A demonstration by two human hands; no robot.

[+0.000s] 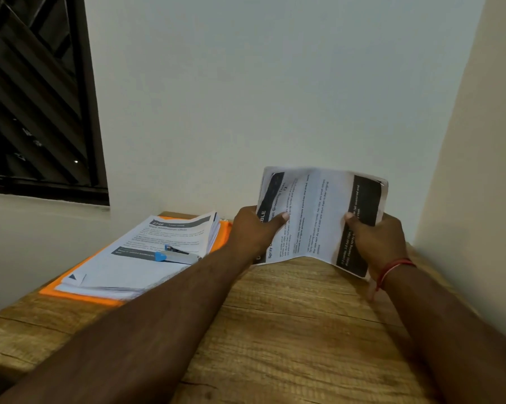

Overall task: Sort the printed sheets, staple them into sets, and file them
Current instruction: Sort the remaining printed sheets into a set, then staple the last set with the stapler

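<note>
Both of my hands hold up a small bundle of printed sheets (319,217) above the wooden table (289,330), near the far right corner. My left hand (254,231) grips its left edge with the thumb on the front. My right hand (377,243) grips the right edge the same way. The sheets bow outward between them, with dark header bands on both sides. To the left lies a stack of printed sheets (135,258) on an orange folder (79,295). A blue and silver stapler (176,255) rests on top of that stack.
White walls close in behind and to the right of the table. A dark window (39,97) with a grille is at the upper left above a white sill. A red thread is tied round my right wrist.
</note>
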